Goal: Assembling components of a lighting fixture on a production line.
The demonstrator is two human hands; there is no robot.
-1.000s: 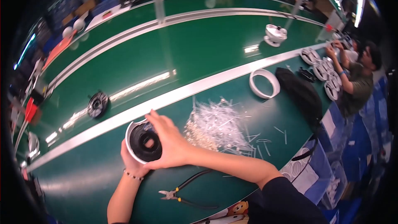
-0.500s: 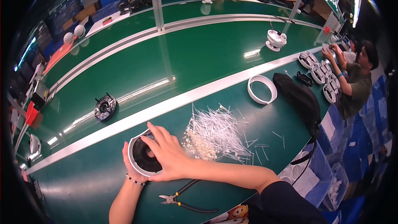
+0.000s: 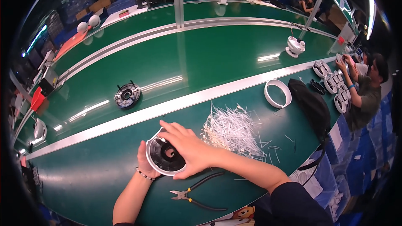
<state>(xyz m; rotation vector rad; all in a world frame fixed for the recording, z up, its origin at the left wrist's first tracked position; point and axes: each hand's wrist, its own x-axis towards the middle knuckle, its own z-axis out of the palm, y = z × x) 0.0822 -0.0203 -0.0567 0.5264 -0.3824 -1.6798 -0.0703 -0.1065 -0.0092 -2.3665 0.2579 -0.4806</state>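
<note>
Between my two hands is a round white housing [image 3: 161,154] with a black ribbed inside and a hole in its middle. My left hand [image 3: 145,159], a beaded bracelet at its wrist, is closed on the housing's left side; some of its fingers are hidden beneath. From the right, my right hand [image 3: 190,148] grips the rim, its fingers over the far edge and its thumb at the near edge. Diagonal cutters [image 3: 186,194] with black handles lie spread on the table just below. A heap of white cable ties [image 3: 234,127] lies beyond my right hand, small cream-coloured pieces [image 3: 214,136] at its left.
Past a pale metal rail, a black round part [image 3: 127,95] sits on the green belt [image 3: 217,62], with a white assembly [image 3: 295,47] farther right. A white ring [image 3: 278,93] and a black bag [image 3: 310,109] lie at the right. A co-worker [image 3: 364,88] handles parts beyond several white housings [image 3: 331,83].
My view has swung left, so the scene sits farther right. The housing has turned slightly in my hands, showing more of its inside and the central hole. Both hands keep hold of it.
</note>
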